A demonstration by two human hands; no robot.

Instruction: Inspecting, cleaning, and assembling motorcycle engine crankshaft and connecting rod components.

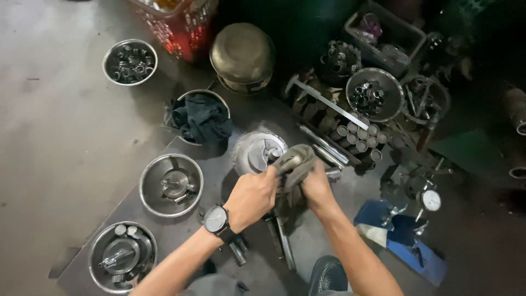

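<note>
My left hand [251, 197], with a black wristwatch [216, 219] on the wrist, and my right hand [316, 189] both grip a dirty grey rag [295, 164]. The rag is wrapped around a metal part whose round end pokes out at the top. The hands meet just below a round metal disc [257, 151] lying on a dark steel plate [181, 230]. Two slim metal rods [285, 245] lie on the plate under my hands.
Steel bowls surround the plate: one with a dark cloth [201, 118], two with metal parts [171, 184] [121, 256], one with rings [129, 61]. An upturned bowl [242, 55], short tubes [359, 138], a dial gauge [430, 200] and a blue stand [405, 241] lie around.
</note>
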